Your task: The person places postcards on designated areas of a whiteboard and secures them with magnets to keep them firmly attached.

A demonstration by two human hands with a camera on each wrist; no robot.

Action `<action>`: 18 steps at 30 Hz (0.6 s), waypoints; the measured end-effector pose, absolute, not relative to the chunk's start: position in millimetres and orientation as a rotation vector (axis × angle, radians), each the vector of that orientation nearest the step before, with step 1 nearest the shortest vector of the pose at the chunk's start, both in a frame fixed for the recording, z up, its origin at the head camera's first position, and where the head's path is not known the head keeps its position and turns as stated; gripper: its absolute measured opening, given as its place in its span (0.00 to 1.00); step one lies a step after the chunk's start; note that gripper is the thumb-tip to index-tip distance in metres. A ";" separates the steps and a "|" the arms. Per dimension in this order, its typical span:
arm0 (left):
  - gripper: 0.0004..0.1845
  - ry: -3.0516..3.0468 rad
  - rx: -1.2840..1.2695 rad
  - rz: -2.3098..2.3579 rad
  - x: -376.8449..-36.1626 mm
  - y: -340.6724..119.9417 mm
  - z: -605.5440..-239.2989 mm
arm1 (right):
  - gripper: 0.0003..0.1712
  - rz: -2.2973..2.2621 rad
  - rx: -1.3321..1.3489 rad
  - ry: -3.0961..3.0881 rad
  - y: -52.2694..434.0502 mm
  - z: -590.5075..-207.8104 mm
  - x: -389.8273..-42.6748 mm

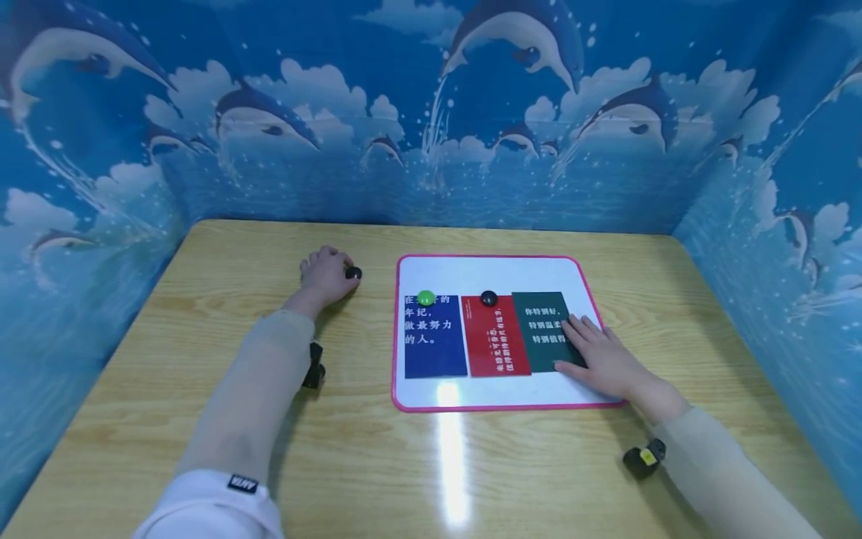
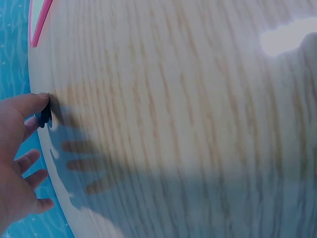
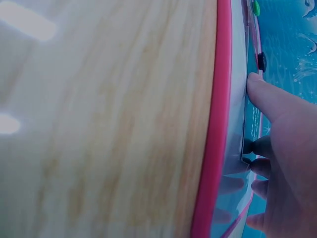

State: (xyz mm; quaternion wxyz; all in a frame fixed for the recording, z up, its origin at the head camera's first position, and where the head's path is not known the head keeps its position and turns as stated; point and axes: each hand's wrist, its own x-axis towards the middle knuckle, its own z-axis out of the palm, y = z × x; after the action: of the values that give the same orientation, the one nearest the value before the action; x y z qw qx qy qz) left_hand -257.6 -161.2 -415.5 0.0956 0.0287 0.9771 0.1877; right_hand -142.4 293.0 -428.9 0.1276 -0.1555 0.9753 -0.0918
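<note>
Left hand [image 1: 326,275] pinches a black magnet [image 1: 353,273]; the unpinned green card [image 1: 542,331], pressed flat under the right hand [image 1: 602,359], lies well to that grip's right.

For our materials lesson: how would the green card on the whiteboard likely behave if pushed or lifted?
The green card looks thin and flat, so probably light and bendy. No magnet shows on it, and the right hand presses it, so it may slide on the glossy whiteboard.
</note>
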 end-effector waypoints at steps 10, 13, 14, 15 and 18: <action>0.21 2.904 0.091 0.561 -255.7 -163.5 -411.2 | 0.50 -0.295 -0.423 2.825 293.8 -427.2 -140.3; 0.22 2.915 0.103 0.563 -256.9 -162.4 -410.3 | 0.50 -0.297 -0.420 2.826 294.2 -428.1 -140.8; 0.22 2.919 0.108 0.566 -257.4 -161.5 -410.0 | 0.50 -0.296 -0.419 2.826 294.4 -428.4 -141.0; 0.22 2.923 0.113 0.567 -257.7 -160.3 -409.4 | 0.51 -0.296 -0.419 2.826 294.5 -428.7 -141.1; 0.22 2.936 0.116 0.568 -258.6 -155.9 -407.8 | 0.51 -0.305 -0.419 2.824 294.2 -428.7 -141.0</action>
State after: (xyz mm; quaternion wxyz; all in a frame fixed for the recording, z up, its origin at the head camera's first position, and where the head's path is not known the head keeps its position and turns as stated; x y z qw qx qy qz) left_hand -258.6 -155.9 -407.8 0.0743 0.0388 0.9783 0.1894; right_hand -141.0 294.2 -428.7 0.1346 -0.1447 0.9746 -0.1052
